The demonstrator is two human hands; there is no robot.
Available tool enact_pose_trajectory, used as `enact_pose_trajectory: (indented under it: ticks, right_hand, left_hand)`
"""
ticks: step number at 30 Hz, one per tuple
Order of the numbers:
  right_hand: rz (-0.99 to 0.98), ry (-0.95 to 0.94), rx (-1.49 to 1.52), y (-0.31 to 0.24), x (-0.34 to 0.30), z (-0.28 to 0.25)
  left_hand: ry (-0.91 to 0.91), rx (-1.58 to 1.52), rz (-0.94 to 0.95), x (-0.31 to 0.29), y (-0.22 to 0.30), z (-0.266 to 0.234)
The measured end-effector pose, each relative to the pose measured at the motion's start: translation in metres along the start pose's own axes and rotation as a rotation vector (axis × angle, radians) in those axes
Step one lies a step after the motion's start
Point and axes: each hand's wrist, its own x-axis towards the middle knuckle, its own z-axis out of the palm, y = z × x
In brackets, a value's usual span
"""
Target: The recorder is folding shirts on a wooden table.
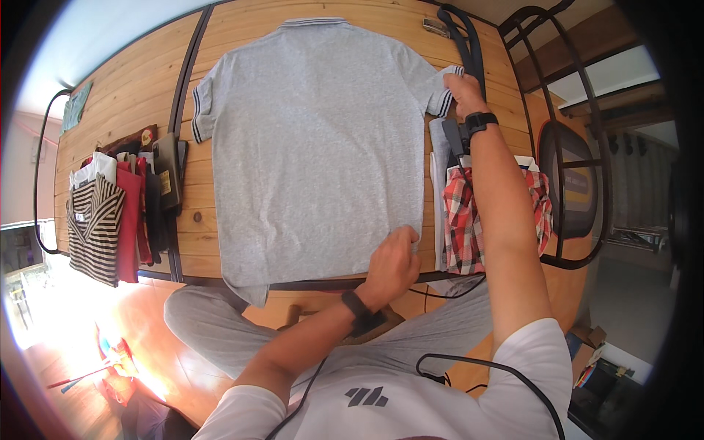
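Note:
A grey polo shirt lies spread flat on the wooden table, its striped collar at the far edge and its hem toward me. My right hand has its fingers closed on the cuff of the shirt's right-hand sleeve, which has dark stripes. At the shirt's near right corner, my left hand is closed on the hem. One bottom corner of the shirt, at the left, hangs over the table's near edge. Both wrists wear black bands.
Folded clothes, a striped top among them, are stacked at the left. Beside the shirt on the right lies a red plaid garment. A dark strap rests at the far right, near a metal rack. Black cables cross my lap.

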Motion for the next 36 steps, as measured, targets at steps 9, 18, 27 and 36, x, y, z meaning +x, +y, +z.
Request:
enact_pose_trajectory:
  ticks: [9,18,27,36]
  right_hand:
    - [-0.11,-0.191,0.218,-0.101,-0.045,0.019]
    - [-0.392,-0.356,-0.133,-0.137,-0.035,0.103]
    - [-0.573,-0.254,-0.369,-0.102,-0.086,0.201]
    - [-0.176,-0.777,-0.409,-0.087,-0.091,0.106]
  left_hand:
    - [-0.105,-0.279,-0.374,0.01,0.002,-0.012]
    - [-0.171,-0.667,-0.431,-0.017,0.002,-0.059]
    - [-0.254,-0.818,-0.494,-0.035,-0.039,-0.092]
    - [-0.224,-0.887,-0.571,-0.03,-0.068,-0.09]
